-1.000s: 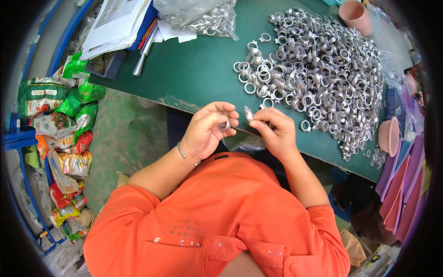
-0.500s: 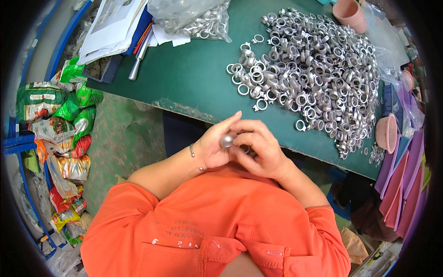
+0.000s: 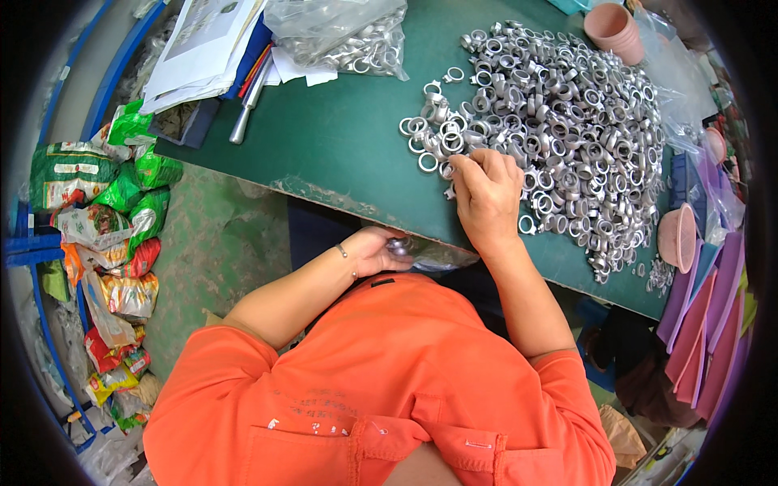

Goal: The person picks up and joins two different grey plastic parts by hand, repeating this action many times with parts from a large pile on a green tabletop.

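Observation:
Just under the front edge of the table, my left hand (image 3: 377, 253) is curled around a shiny rounded metal piece (image 3: 398, 245). Its full shape is hidden by the palm and fingers. Further right and forward, my right hand (image 3: 490, 194) reaches over the green table to the near left side of a heap of silver metal rings (image 3: 559, 130). Its fingers are bent and pressed together at the loose rings there. What lies between the fingertips is hidden. Many rings carry a small lug on the side. A clear plastic bag (image 3: 442, 257) shows below the table edge beside my left hand.
A bag of metal rings (image 3: 365, 50), papers (image 3: 198, 49) and a metal-handled tool (image 3: 247, 109) lie at the back left. Stacked pink cups (image 3: 613, 32) stand back right; a pink basket (image 3: 677, 236) is at the right. Colourful packets (image 3: 126, 243) fill the left side.
My right hand has left my left hand and moved forward and right to the ring heap. My left hand has stayed low, turning slightly, with the metal piece still in it.

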A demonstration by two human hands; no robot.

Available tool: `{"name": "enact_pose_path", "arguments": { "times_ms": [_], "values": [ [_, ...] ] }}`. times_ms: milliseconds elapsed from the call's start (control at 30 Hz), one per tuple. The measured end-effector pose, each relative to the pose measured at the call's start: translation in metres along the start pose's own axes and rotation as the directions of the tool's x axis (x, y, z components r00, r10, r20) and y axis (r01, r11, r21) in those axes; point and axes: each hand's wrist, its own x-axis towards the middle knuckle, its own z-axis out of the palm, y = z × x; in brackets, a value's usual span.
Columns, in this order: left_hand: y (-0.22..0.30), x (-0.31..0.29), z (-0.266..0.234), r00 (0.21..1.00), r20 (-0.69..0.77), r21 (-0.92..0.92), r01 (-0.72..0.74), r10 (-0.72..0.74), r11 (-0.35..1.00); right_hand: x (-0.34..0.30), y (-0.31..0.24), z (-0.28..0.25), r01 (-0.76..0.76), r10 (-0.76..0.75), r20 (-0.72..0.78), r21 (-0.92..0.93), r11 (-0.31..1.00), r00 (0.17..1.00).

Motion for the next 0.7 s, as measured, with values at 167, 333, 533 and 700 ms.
{"name": "enact_pose_path", "arguments": {
  "times_ms": [167,333,533,700],
  "values": [
    [0.0,0.0,0.007,1.0,0.012,0.138,-0.011,0.01,0.99,-0.006,0.0,-0.013,-0.157,0.16,0.015,0.31,0.938,0.987],
    [0.0,-0.032,0.02,0.93,0.346,0.527,-0.304,0.127,0.793,-0.015,-0.015,-0.029,-0.57,0.473,0.379,0.733,0.371,0.795],
    [0.029,-0.076,0.067,0.812,0.579,-0.129,0.001,0.075,0.992,-0.022,-0.024,-0.033,0.022,-0.097,0.067,0.703,0.711,0.993],
    [0.021,-0.06,0.047,0.829,0.559,-0.001,-0.043,0.037,0.999,-0.015,0.004,-0.037,0.01,-0.009,-0.006,0.248,0.969,1.0]
  ]
}}
